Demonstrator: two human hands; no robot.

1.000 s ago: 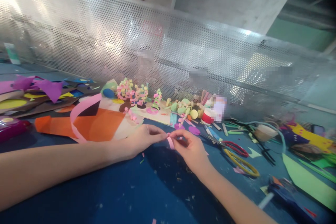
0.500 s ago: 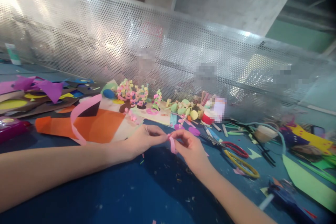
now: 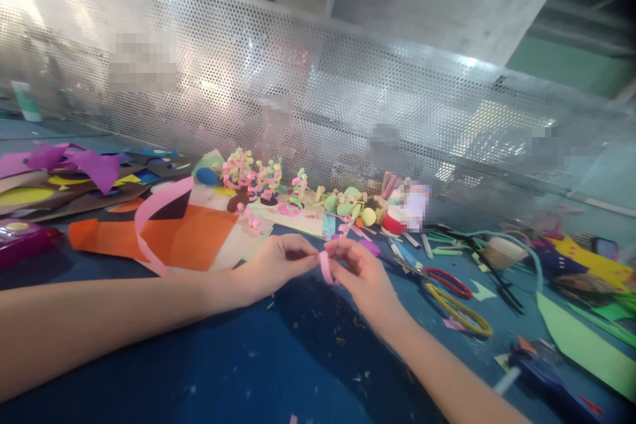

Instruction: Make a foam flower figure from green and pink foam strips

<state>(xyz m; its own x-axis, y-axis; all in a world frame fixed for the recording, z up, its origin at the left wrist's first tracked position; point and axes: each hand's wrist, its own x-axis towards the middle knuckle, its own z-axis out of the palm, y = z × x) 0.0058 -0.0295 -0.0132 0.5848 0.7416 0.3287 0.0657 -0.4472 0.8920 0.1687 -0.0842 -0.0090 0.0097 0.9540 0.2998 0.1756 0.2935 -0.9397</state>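
Observation:
A short pink paper strip (image 3: 326, 267) curls between my two hands over the blue table (image 3: 278, 371). My left hand (image 3: 278, 264) pinches its upper end with fingertips pressed together. My right hand (image 3: 358, 270) is closed on the same strip from the right, thumb and fingers meeting at it. The two hands touch at the strip, just above the tabletop.
Orange paper (image 3: 193, 238) with a long pink strip loop (image 3: 156, 215) lies to the left, purple and yellow scraps (image 3: 74, 169) beyond. Small curled paper figures (image 3: 258, 179) stand at the back by the perforated metal screen (image 3: 318, 99). Red-and-yellow scissors (image 3: 450, 295) and green paper (image 3: 586, 344) lie right.
The pink strip has curled tighter between my fingertips, and both hands have shifted very slightly up and closer together. Nothing else on the table has moved.

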